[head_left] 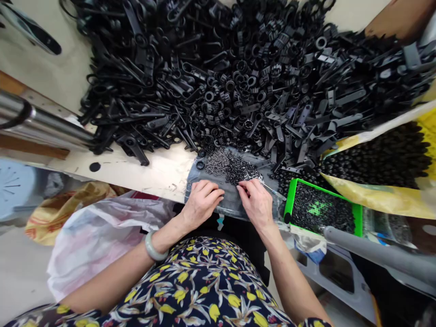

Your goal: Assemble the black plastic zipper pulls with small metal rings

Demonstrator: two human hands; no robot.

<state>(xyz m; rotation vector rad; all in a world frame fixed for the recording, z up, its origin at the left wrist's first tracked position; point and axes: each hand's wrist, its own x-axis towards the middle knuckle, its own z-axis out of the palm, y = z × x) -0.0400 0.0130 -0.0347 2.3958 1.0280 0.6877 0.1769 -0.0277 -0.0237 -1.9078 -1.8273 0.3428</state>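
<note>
My left hand (202, 202) rests over the front of a dark grey mat (227, 196), its thumb and fingers pinched together; what is between them, if anything, is too small to make out. To its right, my right hand (258, 202) is also pinched, with its fingertips at the edge of a pile of small black parts (236, 169). Grey small pieces (218, 161) lie just left of that pile, and shiny metal pins (252, 174) lie behind my right fingers. A thin rod-like tool (274, 189) sticks out to the right of this hand.
A large heap of black plastic handles and rings (218, 81) covers the table behind the mat. At right stand a green tray (290, 200) of tiny black parts and a yellow bag (381, 188) of black pieces. A metal pole (51, 121) is at left.
</note>
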